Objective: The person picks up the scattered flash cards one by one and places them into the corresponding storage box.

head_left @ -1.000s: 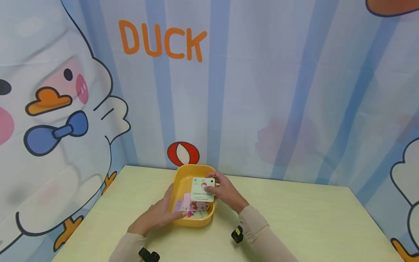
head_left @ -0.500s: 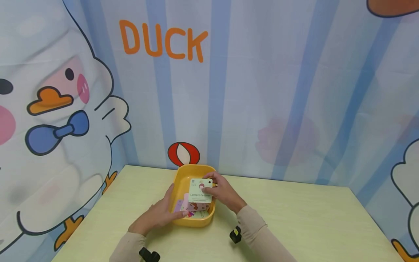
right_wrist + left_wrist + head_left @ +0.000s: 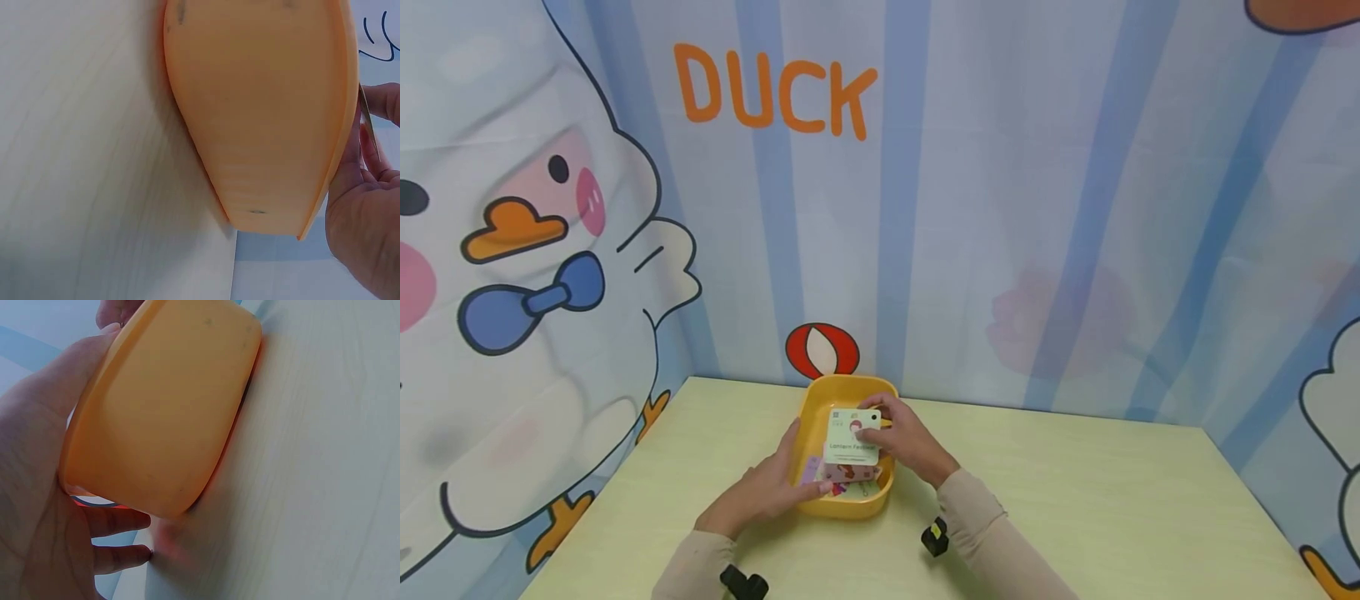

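Note:
A yellow plastic tray point(image 3: 811, 417) stands on the table, its outer wall point(image 3: 162, 406) filling much of the left wrist view. My left hand point(image 3: 763, 486) holds its left side, thumb over the rim and fingers along the outside. Above the inside of the tray, my right hand point(image 3: 912, 437) pinches a pale green card point(image 3: 842, 446) with rounded corners, a small figure and the words "Lantern Festival". In the right wrist view the card shows edge-on as a thin strip point(image 3: 369, 115). Beneath it lie a pink card point(image 3: 853, 473), a purple card point(image 3: 809, 471) and another pale card point(image 3: 859, 490), partly covered.
The pale yellow table point(image 3: 1060, 500) extends to both sides of the tray. A printed duck curtain point(image 3: 970, 208) hangs behind the table's back edge. Black wrist devices are worn at the left cuff point(image 3: 743, 582) and right cuff point(image 3: 935, 537).
My right hand has shifted a little to the left with the pale green card, which covers more of the pink card. The left hand and tray stay nearly in place.

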{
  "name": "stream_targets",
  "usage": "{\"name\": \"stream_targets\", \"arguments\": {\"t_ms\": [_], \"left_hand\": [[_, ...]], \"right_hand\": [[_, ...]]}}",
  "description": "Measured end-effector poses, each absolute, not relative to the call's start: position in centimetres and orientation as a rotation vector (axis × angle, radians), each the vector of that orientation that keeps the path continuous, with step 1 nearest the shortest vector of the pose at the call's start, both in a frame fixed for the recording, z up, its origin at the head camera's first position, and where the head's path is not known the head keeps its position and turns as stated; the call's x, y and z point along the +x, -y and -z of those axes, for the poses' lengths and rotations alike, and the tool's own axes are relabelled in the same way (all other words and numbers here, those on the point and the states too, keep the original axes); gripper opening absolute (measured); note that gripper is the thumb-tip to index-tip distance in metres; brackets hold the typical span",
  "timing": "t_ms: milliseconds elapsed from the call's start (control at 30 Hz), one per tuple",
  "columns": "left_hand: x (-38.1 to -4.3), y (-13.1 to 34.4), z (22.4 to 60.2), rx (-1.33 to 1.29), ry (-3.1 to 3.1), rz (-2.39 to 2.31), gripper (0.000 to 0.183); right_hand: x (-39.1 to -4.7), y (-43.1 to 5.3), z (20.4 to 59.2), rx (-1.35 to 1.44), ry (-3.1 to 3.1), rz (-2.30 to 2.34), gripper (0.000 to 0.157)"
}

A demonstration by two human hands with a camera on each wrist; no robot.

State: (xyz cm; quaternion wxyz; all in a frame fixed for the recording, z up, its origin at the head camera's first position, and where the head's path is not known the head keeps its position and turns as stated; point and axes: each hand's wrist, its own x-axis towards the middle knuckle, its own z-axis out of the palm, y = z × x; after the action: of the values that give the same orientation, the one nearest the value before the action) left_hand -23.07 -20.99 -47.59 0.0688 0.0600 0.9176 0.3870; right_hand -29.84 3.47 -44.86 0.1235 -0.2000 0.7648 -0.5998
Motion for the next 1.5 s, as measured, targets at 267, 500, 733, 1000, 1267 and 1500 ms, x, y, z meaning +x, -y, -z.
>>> {"name": "stream_targets", "arguments": {"t_ms": [267, 500, 733, 1000, 1267, 1500], "left_hand": [[-23.07, 20.93, 47.67, 0.169, -2.756, -1.17, 0.121], [-23.09, 21.01, 47.66, 0.178, -2.751, -1.182, 0.12], [-23.06, 21.08, 47.56, 0.201, -2.753, -1.192, 0.119], [-23.09, 21.1, 47.63, 0.22, -2.745, -1.211, 0.118], [-23.14, 21.02, 47.61, 0.218, -2.748, -1.211, 0.118], [-23.17, 20.96, 47.69, 0.21, -2.749, -1.208, 0.12]], "right_hand": [[-29.68, -3.29, 45.02, -0.594, -2.233, 1.742, 0.037], [-29.71, -3.31, 45.11, -0.625, -2.238, 1.734, 0.036], [-29.62, -3.3, 45.0, -0.619, -2.245, 1.714, 0.037], [-29.58, -3.29, 44.9, -0.614, -2.234, 1.706, 0.037], [-29.62, -3.35, 45.05, -0.637, -2.241, 1.689, 0.037], [-29.48, -3.32, 45.02, -0.641, -2.246, 1.687, 0.038]]}}
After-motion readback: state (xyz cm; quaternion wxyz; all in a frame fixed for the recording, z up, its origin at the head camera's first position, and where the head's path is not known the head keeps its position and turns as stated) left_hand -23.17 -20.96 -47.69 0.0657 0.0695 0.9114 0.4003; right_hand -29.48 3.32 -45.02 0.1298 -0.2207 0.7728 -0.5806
